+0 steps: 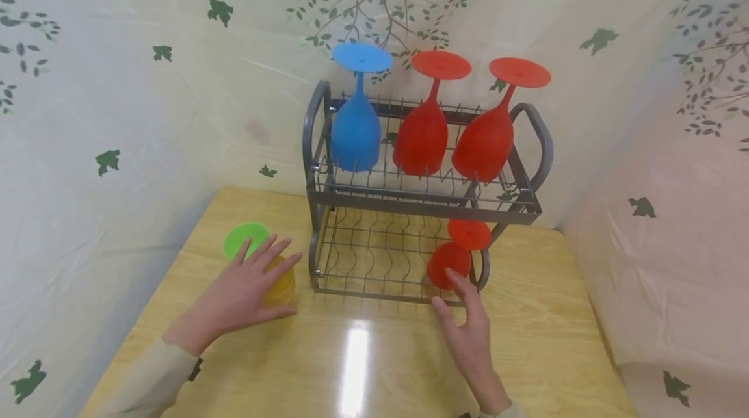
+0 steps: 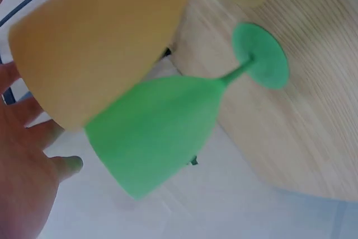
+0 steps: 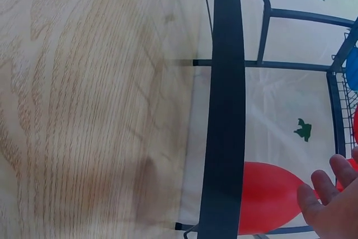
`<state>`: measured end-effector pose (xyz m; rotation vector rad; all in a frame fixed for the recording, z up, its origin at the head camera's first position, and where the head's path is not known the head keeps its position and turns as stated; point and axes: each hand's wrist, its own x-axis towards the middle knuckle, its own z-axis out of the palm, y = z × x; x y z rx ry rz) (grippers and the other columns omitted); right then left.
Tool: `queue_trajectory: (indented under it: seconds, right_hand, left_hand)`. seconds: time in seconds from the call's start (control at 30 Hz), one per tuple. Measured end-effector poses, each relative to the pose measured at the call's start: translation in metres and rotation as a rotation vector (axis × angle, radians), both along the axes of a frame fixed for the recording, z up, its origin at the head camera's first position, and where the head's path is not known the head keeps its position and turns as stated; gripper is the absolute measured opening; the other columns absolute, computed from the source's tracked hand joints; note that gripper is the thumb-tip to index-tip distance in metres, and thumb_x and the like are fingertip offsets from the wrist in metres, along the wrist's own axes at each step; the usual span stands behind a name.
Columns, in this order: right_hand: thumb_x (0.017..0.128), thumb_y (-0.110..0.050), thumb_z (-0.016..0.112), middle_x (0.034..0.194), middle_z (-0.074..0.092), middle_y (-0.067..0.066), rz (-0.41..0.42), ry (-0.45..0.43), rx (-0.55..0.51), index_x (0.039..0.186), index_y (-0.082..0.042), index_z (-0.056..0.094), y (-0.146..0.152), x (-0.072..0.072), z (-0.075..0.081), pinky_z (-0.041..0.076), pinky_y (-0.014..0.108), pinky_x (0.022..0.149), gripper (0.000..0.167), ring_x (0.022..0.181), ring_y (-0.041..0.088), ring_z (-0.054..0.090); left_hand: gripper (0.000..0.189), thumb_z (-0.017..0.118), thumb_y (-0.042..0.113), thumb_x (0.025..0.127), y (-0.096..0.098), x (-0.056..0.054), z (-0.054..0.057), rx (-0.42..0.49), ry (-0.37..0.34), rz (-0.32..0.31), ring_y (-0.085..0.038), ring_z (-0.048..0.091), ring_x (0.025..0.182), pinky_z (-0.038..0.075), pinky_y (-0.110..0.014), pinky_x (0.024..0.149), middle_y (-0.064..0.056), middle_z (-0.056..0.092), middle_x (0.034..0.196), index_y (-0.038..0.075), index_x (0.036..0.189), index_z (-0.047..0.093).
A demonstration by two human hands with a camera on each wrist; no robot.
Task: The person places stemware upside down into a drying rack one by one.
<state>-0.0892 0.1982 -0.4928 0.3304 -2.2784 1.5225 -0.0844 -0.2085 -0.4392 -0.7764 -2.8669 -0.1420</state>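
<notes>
My left hand [image 1: 246,291] has its fingers spread over a yellow wine glass [image 1: 282,285] at the table's left. Beside it is a green wine glass [image 1: 242,239]. In the left wrist view, the yellow glass [image 2: 106,37] overlaps the green glass [image 2: 162,124], both with their feet toward the wood. At the rack's right end, my right hand [image 1: 469,333] has thumb and index finger apart, the index fingertip right at the bowl of a red wine glass [image 1: 449,265]. That glass leans upside down on the lower tier. Loose fingers show beside its bowl [image 3: 271,197] in the right wrist view.
A dark two-tier wire rack [image 1: 421,200] stands at the back of the wooden table [image 1: 404,359]. Its upper tier holds a blue wine glass [image 1: 355,135] and two red ones, all upside down. A leaf-patterned sheet [image 1: 146,119] hangs behind and along both sides.
</notes>
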Motion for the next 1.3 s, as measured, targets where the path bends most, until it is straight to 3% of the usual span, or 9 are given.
queue_trajectory:
  seconds: [0.2, 0.47, 0.7, 0.93, 1.13, 1.3]
  right_hand:
    - [0.093, -0.003, 0.074, 0.145, 0.061, 0.007, -0.002, -0.005, 0.009, 0.142, -0.007, 0.061, 0.001, -0.002, -0.003, 0.038, 0.012, 0.109, 0.051, 0.135, 0.002, 0.049]
    - [0.093, -0.004, 0.074, 0.145, 0.061, 0.008, 0.006, -0.019, -0.001, 0.142, -0.006, 0.061, 0.0, -0.001, -0.002, 0.037, 0.011, 0.108, 0.05, 0.135, 0.001, 0.048]
    - [0.093, -0.003, 0.074, 0.144, 0.062, 0.007, -0.002, -0.004, -0.002, 0.142, -0.007, 0.061, 0.001, -0.002, -0.001, 0.038, 0.011, 0.108, 0.051, 0.134, 0.0, 0.049]
    - [0.093, -0.003, 0.074, 0.144, 0.062, 0.007, -0.005, -0.003, -0.003, 0.142, -0.007, 0.061, 0.002, -0.001, 0.0, 0.038, 0.011, 0.108, 0.051, 0.134, 0.001, 0.049]
    - [0.093, -0.003, 0.074, 0.144, 0.062, 0.008, -0.004, -0.012, -0.009, 0.142, -0.006, 0.061, 0.001, 0.001, 0.001, 0.037, 0.011, 0.108, 0.051, 0.134, 0.001, 0.049]
    - [0.093, -0.002, 0.073, 0.144, 0.062, 0.008, 0.001, -0.005, -0.014, 0.142, -0.006, 0.061, 0.001, 0.002, 0.003, 0.037, 0.011, 0.108, 0.051, 0.134, 0.001, 0.049]
  left_hand:
    - [0.088, 0.056, 0.077, 0.09, -0.009, -0.001, 0.0, -0.031, -0.01, -0.055, -0.044, 0.039, 0.146, 0.023, -0.072, 0.118, -0.019, 0.043, 0.159, 0.016, 0.153, 0.051]
    - [0.08, 0.074, 0.062, 0.085, -0.013, -0.003, -0.003, -0.036, 0.053, -0.14, -0.041, 0.053, 0.135, 0.031, -0.071, 0.114, -0.02, 0.053, 0.149, 0.014, 0.147, 0.058]
    - [0.076, 0.083, 0.052, 0.078, -0.013, -0.004, -0.005, 0.018, 0.134, -0.214, -0.039, 0.062, 0.119, 0.039, -0.065, 0.112, -0.019, 0.063, 0.132, 0.011, 0.139, 0.064]
    - [0.074, 0.084, 0.051, 0.077, -0.006, 0.0, 0.001, 0.092, 0.179, -0.227, -0.035, 0.063, 0.115, 0.055, -0.054, 0.098, -0.017, 0.064, 0.129, 0.011, 0.137, 0.065]
    - [0.07, 0.073, 0.06, 0.086, 0.002, 0.008, 0.007, 0.125, 0.213, -0.231, -0.033, 0.064, 0.113, 0.058, -0.052, 0.091, -0.015, 0.066, 0.127, 0.01, 0.135, 0.067]
    - [0.07, 0.073, 0.061, 0.085, 0.009, 0.014, 0.011, 0.176, 0.235, -0.23, -0.032, 0.065, 0.112, 0.058, -0.052, 0.091, -0.015, 0.066, 0.127, 0.011, 0.133, 0.067]
